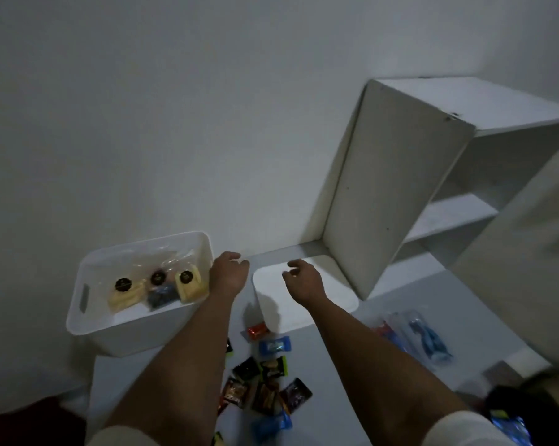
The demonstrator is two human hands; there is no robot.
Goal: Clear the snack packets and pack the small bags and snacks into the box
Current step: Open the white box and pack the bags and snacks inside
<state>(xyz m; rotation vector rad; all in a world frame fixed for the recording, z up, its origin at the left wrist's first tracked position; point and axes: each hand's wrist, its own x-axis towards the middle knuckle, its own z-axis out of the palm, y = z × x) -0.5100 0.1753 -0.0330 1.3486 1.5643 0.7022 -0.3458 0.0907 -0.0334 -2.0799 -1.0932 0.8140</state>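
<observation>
The white plastic box [136, 304], lower left of centre, holds small clear bags [157, 289] with round dark seals. My left hand [228, 273] hangs loosely curled beside its rim, my right hand [304, 280] likewise over the flat white lid [333, 284]; neither holds anything. Glossy snack packets [265, 381] lie scattered at bottom centre.

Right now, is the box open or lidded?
Open. The box has no lid on: small bags show inside through its top. The flat white lid lies beside it on the table.
</observation>
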